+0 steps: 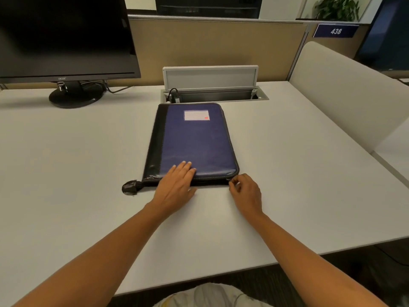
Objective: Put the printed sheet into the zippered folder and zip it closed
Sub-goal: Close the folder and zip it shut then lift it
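Both hands work the soft, padded zippered folder [194, 140] lying shut on the desk [66, 162]: the left hand [177, 185] presses flat, fingers spread, while the right hand [245, 191] pinches the small zipper pull [229, 180] at its near-right corner, probably the best grip.

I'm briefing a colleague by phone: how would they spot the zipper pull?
Find the white desk, then the closed blue-and-black zippered folder lying at its middle. At the folder's near right corner, the right hand pinches the small dark zipper pull.
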